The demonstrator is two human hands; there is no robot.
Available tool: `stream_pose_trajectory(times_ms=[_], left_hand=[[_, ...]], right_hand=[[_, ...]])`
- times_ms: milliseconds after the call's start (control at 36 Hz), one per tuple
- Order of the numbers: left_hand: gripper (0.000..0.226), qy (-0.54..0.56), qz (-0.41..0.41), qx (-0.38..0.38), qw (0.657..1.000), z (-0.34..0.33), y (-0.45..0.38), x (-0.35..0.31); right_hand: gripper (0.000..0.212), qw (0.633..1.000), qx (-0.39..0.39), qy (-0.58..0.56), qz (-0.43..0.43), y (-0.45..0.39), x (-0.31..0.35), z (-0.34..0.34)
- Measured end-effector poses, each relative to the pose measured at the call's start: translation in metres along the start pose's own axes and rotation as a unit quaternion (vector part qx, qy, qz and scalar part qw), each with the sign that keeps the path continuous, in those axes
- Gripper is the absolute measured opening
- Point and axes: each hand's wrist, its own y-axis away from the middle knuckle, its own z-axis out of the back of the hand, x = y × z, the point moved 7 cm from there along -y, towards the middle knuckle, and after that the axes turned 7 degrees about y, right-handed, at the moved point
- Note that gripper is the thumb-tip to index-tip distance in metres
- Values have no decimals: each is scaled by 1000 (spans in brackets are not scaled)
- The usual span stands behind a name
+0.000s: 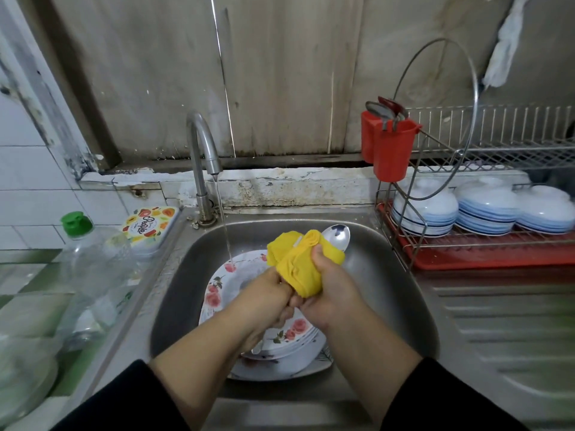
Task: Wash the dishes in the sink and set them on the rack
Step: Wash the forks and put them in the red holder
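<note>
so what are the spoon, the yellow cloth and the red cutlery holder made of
The spoon looks like polished metal, probably stainless steel: its bowl shines and mirrors the light. The yellow cloth seems a soft woven or knitted fabric, matte, creasing in folds where the right hand grips it. The red cutlery holder appears moulded plastic, smooth and opaque with a slight sheen.

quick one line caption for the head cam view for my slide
Both hands, left and right, rub a spoon with a yellow cloth over floral plates in the sink.
</note>
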Motion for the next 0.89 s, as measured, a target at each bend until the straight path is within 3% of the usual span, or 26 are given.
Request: stream_pose_trajectory(times_ms=[83,194,250,361,417,528,639,806,889], left_hand=[[21,-53,18,26,998,4,6,1],[22,-139,-31,-18,990,11,2,-6],[14,-157,-44,-28,986,11,-3,-6],[21,-135,-9,-21,991,15,-5,-1],[30,-99,19,-19,995,20,-2,2],[55,103,73,-35,991,22,2,5],[44,266,74,-19,961,4,7,-4],[14,252,82,-99,959,11,3,5],[11,253,57,-122,958,19,2,1]], right_hand=[[33,1000,4,-29,4,-7,16,9],[34,998,-1,-61,-15,-2,15,7],[32,999,23,-28,-23,5,-2,-2],[37,998,51,6,-35,9,-14,-8],[36,998,41,-10,-41,7,-7,-4],[30,999,32,8,-38,12,-2,-4],[35,998,46,27,-30,18,-7,-14],[39,987,86,134,-23,18,-6,-14],[53,987,92,130,-28,19,-3,-10]])
